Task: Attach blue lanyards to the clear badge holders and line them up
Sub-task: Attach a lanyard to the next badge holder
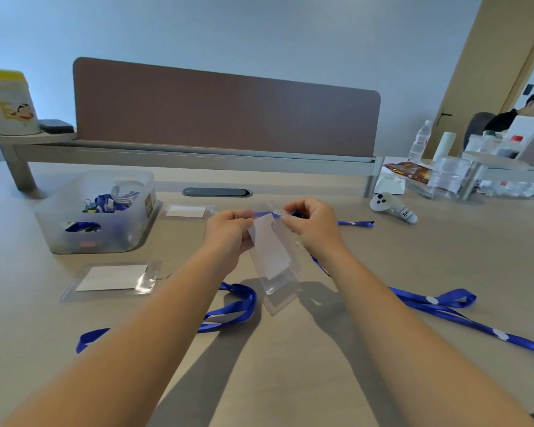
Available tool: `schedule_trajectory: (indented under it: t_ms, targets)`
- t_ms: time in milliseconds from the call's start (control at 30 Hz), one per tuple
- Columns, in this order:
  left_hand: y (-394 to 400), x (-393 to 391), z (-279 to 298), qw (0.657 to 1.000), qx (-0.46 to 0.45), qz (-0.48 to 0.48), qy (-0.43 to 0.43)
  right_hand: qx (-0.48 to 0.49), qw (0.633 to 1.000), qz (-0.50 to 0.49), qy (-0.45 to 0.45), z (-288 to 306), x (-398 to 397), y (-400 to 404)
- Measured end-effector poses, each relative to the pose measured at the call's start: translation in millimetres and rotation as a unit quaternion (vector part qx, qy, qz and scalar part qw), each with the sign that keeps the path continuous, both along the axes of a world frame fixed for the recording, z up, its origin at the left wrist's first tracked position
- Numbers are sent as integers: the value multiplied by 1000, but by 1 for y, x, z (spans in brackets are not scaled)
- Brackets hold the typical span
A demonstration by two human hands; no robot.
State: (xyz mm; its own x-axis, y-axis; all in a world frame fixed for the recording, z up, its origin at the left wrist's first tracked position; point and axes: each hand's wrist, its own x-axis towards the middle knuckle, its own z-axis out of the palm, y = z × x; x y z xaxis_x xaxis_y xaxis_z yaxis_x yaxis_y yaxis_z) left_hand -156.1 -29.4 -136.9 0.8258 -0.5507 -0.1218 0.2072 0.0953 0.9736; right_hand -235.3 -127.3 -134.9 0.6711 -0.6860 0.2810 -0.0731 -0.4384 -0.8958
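Clear plastic, held up over the table [290, 365]: a badge holder [275, 266] with a white card inside hangs between the two hands, above the middle of the table and to the right of the translucent bin [99, 211]. The left hand [228, 232] has its grip clamped on the holder's upper left edge; the right hand [315, 226] has its grip pinched at the holder's top, where the blue end of a lanyard [438, 306] meets the slot. That lanyard trails down behind the right wrist and off to the right of the holder.

By my reading, the step in hand is fixing this lanyard's end to the holder's top; whether the clip is through yet I cannot tell, as fingers hide it. Next would be seating the fastening, then laying the holder flat in line with the others.

Counted: three badge holders, namely the held one, one [111, 280] lying in front of the bin and one [187, 212] just right of the bin. Loose on the table, two lanyards clearly: the one being fitted and a second lanyard [231, 309] below and left of the held holder. More blue straps sit in the bin, uncounted.
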Motion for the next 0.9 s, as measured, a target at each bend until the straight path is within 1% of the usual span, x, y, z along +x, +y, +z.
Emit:
schedule_trajectory:
  t_ms: [133, 233, 367, 500, 567, 633, 767, 800, 833, 900]
  targets:
    - [2, -4, 2, 1000, -23, -11, -5, -81, 997, 10, 7, 2, 1, 5]
    - [2, -5, 2, 999, -15, -9, -33, -103, 995, 1, 10, 3, 2, 8]
    - [1, -7, 1, 994, 14, 12, -104, -105, 994, -10, 4, 5, 1, 9]
    - [0, -9, 0, 980, 30, 36, -195, -97, 995, -22, -9, 6, 2, 10]
    - [0, -10, -2, 967, 34, 40, -251, -65, 997, -20, -23, 7, 3, 11]
    - [0, -11, -3, 959, 26, 39, -280, 1, 999, -3, -41, 8, 4, 13]
    - [2, -10, -2, 968, -5, 12, -251, 125, 988, 41, -79, 10, 4, 15]
    - [2, -9, -2, 964, 0, 11, -265, 156, 983, 51, -88, 11, 3, 16]
    - [3, -8, -3, 955, 12, 16, -297, 188, 976, 58, -94, 11, 3, 16]
    - [4, -4, -6, 922, 48, 36, -381, 251, 960, 74, -97, 12, 3, 15]
